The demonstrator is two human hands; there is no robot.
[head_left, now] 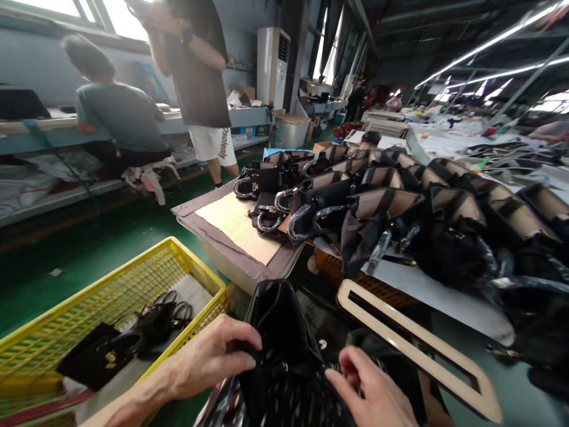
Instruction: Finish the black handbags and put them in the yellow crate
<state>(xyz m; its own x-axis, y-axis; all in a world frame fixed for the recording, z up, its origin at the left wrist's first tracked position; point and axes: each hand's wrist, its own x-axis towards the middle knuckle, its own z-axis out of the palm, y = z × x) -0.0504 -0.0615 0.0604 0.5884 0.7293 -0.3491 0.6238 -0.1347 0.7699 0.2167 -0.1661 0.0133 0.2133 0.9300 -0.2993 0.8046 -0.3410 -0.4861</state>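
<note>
A glossy black handbag [284, 338] lies right in front of me at the bottom of the view. My left hand [213, 356] pinches its near edge, thumb and fingers closed on the black material. My right hand [373, 391] rests on the bag's right side with its fingers curled onto it. A beige frame-shaped piece [413, 344] with a long slot lies just right of the bag.
A yellow mesh crate [111, 302] with black straps and parts stands at my left. Several black handbags [400, 207] with beige linings crowd the table [235, 231] ahead. Two people stand and sit at a bench at the back left, across a green floor.
</note>
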